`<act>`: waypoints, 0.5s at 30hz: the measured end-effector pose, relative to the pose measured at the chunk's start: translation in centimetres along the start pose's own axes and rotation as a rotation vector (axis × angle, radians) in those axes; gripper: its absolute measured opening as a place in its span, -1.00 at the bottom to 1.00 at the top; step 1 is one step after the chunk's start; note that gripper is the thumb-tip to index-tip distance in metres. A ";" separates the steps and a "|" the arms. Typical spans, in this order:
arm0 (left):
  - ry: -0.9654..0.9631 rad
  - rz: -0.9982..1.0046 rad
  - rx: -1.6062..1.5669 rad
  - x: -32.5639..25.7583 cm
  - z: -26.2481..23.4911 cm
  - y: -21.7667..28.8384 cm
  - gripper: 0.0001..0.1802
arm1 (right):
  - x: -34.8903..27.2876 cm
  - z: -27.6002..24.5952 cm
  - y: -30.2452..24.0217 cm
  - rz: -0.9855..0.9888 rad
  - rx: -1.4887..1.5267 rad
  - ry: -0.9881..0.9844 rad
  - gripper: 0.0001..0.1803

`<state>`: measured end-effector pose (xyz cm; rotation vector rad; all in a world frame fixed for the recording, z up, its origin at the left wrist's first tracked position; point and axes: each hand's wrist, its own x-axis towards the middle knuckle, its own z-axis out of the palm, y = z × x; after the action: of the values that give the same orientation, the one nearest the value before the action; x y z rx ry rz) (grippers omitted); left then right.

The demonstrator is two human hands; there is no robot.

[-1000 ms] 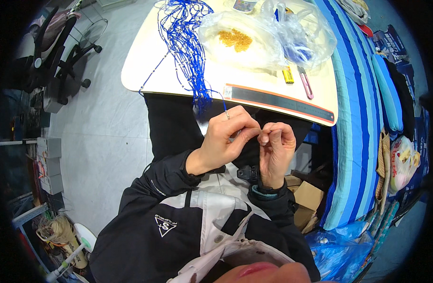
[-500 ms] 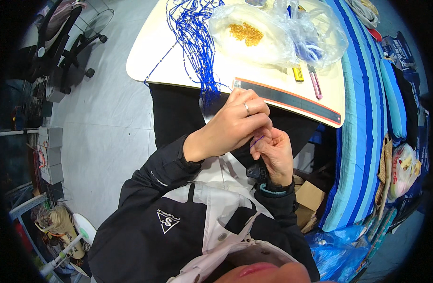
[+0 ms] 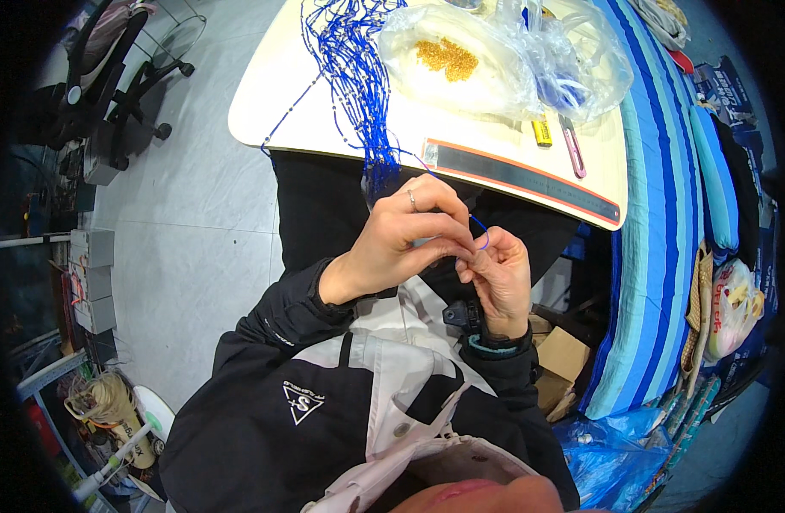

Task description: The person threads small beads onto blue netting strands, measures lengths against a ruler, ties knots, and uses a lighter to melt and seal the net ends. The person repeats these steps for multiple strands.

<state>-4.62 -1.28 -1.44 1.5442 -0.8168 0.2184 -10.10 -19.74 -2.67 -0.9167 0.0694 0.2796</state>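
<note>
Over my lap, just off the table's near edge, my two hands meet fingertip to fingertip. My left hand (image 3: 405, 235), with a ring on one finger, pinches a thin blue cord (image 3: 486, 238). My right hand (image 3: 501, 278) is closed on the same cord, which bows up in a small loop between the hands. The pinched ends are hidden by the fingers. A thin strand runs from behind my left hand up toward a bundle of blue beaded cords (image 3: 358, 85), which spreads over the table and hangs off its edge.
On the pale table (image 3: 268, 103) lie gold beads (image 3: 446, 60) on a clear plastic bag (image 3: 504, 81). A dark ruler with an orange border (image 3: 521, 178), a small yellow block (image 3: 542, 132) and a pink cutter (image 3: 573, 150) lie nearer. Blue striped bedding (image 3: 649, 256) borders the right.
My left hand has shifted slightly left and down, its fingers now stretched toward the right hand's fingertips. The cord now stands up in a loop between them.
</note>
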 end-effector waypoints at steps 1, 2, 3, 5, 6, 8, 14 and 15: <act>-0.014 0.016 0.025 0.0 0.0 0.0 -0.84 | 0.0 0.0 0.0 -0.018 0.000 -0.007 -0.92; -0.021 0.032 0.047 0.1 0.0 0.1 -0.86 | -0.1 0.1 -0.1 -0.014 -0.027 0.018 -0.93; -0.021 0.020 0.049 0.1 0.2 0.1 -0.86 | -0.1 0.2 -0.1 -0.018 -0.034 0.030 -0.93; -0.007 0.002 0.049 0.1 0.6 0.4 -0.87 | -0.1 0.3 -0.1 -0.041 -0.049 0.039 -0.93; -0.011 0.011 0.065 0.1 0.5 0.4 -0.86 | -0.1 0.5 -0.1 -0.059 -0.057 0.037 -0.94; 0.006 -0.006 0.101 0.0 0.5 0.7 -0.87 | -0.2 0.7 -0.1 -0.097 -0.080 0.065 -0.94; 0.043 -0.118 0.051 -0.5 -0.1 1.2 -0.86 | -0.2 1.1 -0.1 -0.211 -0.122 0.104 -0.89; 0.067 -0.185 0.007 -0.6 0.0 1.2 -0.85 | -0.1 1.1 -0.1 -0.226 -0.117 0.096 -0.88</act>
<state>-5.79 -0.97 -0.81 1.5997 -0.6171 0.1367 -10.28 -18.94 -1.93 -1.0441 0.0378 0.0300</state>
